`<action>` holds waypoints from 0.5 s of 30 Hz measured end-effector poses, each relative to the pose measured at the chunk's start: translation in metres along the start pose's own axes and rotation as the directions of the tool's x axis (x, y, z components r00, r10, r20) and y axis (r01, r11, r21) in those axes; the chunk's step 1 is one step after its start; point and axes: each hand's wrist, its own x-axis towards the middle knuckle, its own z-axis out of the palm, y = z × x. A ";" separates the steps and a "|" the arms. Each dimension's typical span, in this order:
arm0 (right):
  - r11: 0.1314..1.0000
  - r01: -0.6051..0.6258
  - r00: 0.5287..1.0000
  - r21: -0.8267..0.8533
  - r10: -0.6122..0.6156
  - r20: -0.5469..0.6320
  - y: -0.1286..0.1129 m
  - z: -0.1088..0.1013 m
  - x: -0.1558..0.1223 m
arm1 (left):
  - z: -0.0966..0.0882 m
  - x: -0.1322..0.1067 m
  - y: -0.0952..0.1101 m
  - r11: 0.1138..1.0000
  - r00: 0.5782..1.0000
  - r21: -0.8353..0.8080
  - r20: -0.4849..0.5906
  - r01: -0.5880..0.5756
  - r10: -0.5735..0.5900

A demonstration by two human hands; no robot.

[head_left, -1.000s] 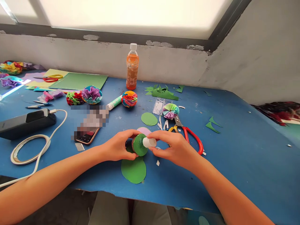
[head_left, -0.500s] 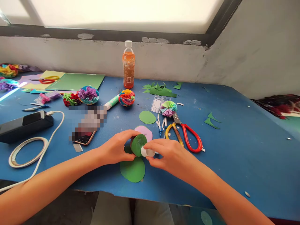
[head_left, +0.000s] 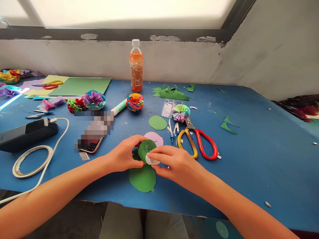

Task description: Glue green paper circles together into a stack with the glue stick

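Observation:
My left hand (head_left: pixel 128 153) curls its thumb and fingers around a round piece with a dark green disc face (head_left: pixel 146 148), held above the table. In my right hand (head_left: pixel 171 159) is a short white cylinder (head_left: pixel 151 159), its end against the lower right of that green face. My fingers cover the rest of the cylinder. Below the held piece lies a larger green paper circle (head_left: pixel 142 179). Partly hidden behind it is a lilac paper circle (head_left: pixel 157 138). Another green paper circle (head_left: pixel 158 122) lies farther back.
Right of my hands lie scissors (head_left: pixel 208 144) with red and yellow handles, beside a pleated paper ball (head_left: pixel 180 113). Behind stand a drink bottle (head_left: pixel 136 68) and green scraps (head_left: pixel 174 93). At left are a phone (head_left: pixel 92 144), tape roll (head_left: pixel 17 166), cable (head_left: pixel 65 132) and black device (head_left: pixel 27 132).
My right hand has shifted slightly left, bringing the white cylinder farther onto the green face. My left hand keeps its hold. The camera view has shifted slightly.

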 end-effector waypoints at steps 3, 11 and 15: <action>0.999 -0.032 0.997 0.025 0.030 0.076 -0.002 -0.009 -0.001 | -0.001 0.002 -0.001 1.000 1.000 -0.027 0.001 0.004 -0.004; 0.991 -0.116 0.970 0.061 0.127 -0.208 0.008 0.001 0.009 | 0.001 0.002 -0.001 1.000 1.000 -0.022 -0.009 -0.021 0.020; 0.991 -0.106 0.993 0.085 0.110 -0.052 0.005 -0.002 0.006 | 0.000 0.002 -0.003 0.999 1.000 -0.045 -0.003 -0.020 0.020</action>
